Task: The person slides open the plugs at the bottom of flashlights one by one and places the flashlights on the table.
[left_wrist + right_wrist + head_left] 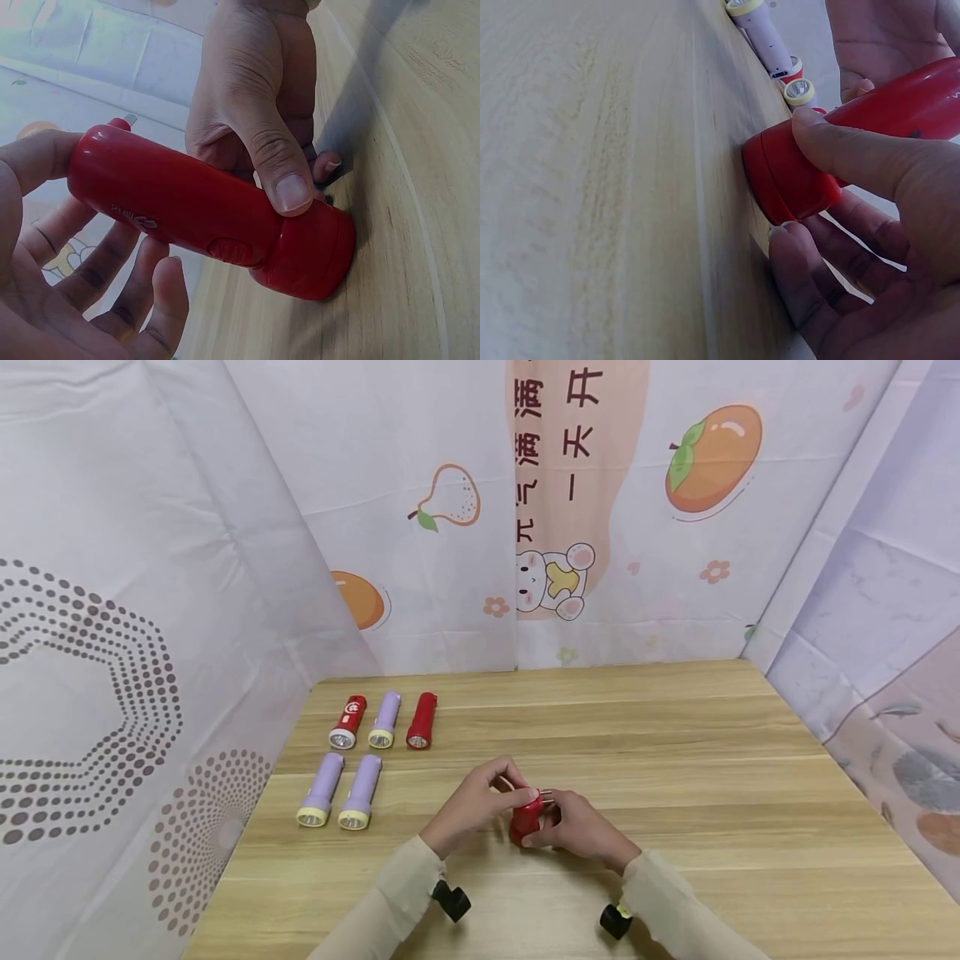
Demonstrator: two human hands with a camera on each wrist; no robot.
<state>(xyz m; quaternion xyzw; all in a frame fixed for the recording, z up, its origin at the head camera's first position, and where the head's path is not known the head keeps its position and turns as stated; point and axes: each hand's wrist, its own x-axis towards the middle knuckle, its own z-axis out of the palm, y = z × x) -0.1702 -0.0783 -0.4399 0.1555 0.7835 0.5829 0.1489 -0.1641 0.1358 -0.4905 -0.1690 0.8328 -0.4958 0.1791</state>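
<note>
A red flashlight point(527, 818) stands lens-end down on the table near its front middle, tilted a little in the wrist views. My left hand point(472, 806) holds its upper end, the thumb laid on the tail. Lower down, my right hand point(581, 828) grips the wider head, its thumb pressed on the collar in the right wrist view. Thin metal plug prongs point(547, 794) stick out of the tail's side, toward the right hand. A small raised button point(230, 251) shows on the body. The lens faces the wood and is hidden.
At the table's left lie several flashlights in two rows. The back row has a red one with a white rim point(349, 720), a lavender one point(386, 718) and a plain red one point(422, 720). Two lavender ones point(324, 785) lie in front. Printed curtains point(450, 643) border the wooden table point(712, 760).
</note>
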